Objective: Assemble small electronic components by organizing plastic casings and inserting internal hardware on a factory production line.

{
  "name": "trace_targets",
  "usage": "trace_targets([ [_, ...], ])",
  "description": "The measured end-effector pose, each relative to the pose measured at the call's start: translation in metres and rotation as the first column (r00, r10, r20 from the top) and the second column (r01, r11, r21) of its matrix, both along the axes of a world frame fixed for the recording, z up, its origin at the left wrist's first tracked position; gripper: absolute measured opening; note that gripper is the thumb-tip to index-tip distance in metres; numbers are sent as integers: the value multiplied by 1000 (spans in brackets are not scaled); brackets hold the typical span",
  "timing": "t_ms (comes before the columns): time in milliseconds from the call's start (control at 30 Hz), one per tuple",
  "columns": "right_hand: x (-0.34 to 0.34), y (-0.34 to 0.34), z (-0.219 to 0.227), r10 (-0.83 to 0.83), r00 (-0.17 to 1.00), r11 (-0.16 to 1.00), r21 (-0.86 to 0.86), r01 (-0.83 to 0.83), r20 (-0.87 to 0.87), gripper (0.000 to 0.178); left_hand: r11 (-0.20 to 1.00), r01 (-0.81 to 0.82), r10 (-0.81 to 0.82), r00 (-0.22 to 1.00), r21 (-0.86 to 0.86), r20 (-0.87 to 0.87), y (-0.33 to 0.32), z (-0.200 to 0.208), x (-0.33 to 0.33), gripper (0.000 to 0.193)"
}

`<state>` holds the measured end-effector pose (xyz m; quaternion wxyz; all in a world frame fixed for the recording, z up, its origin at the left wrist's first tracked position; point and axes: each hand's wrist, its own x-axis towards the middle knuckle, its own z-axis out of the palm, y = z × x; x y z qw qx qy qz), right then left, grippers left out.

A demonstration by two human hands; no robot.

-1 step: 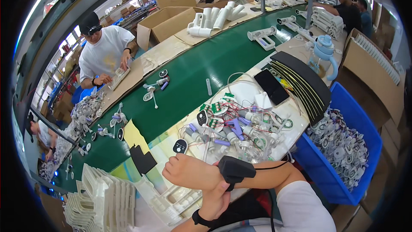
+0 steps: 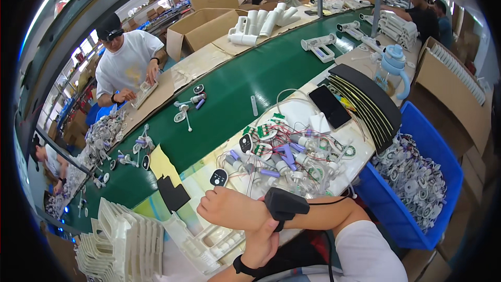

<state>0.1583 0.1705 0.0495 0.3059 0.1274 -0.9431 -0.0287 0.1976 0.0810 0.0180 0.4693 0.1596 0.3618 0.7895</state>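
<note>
The left hand has its grip closed at the near edge of the black wrist device, just up-right, long side roughly along the right forearm. The right hand is curled, palm hidden; jumbled parts lie beyond.

Left hand: against right wrist | right hand: loosely curled

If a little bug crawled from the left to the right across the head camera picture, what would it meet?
Stack of white plastic frames → black pad → the person's right hand → black wrist device → black phone → blue bin of small parts.
</note>
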Motion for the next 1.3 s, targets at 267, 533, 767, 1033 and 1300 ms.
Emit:
trace_targets([
  [267, -33, 18, 19, 61, 998, 995, -75, -61, -5, 10, 998, 41, -36, 995, 47, -93, -29, 21, -29, 58],
  [533, -59, 84, -6, -206, 973, 961, -211, 181, -102, 13, 884, -178, -445, -30, -433, -895, -76, 55, -141, 58],
  [767, -76, 60, -75, -150, 950, 960, -188, 206, 275, 21, 823, -460, -495, -290, -334, -819, -77, -1, -171, 51],
  [1033, -78, 55, -75, -158, 947, 966, -154, 207, 279, 24, 840, -384, -475, -178, -384, -862, -83, -10, -168, 44],
  [1300, -58, 71, -70, -38, 954, 987, -139, 82, 298, 41, 849, -376, -458, -173, -372, -872, -82, -13, -173, 40],
])
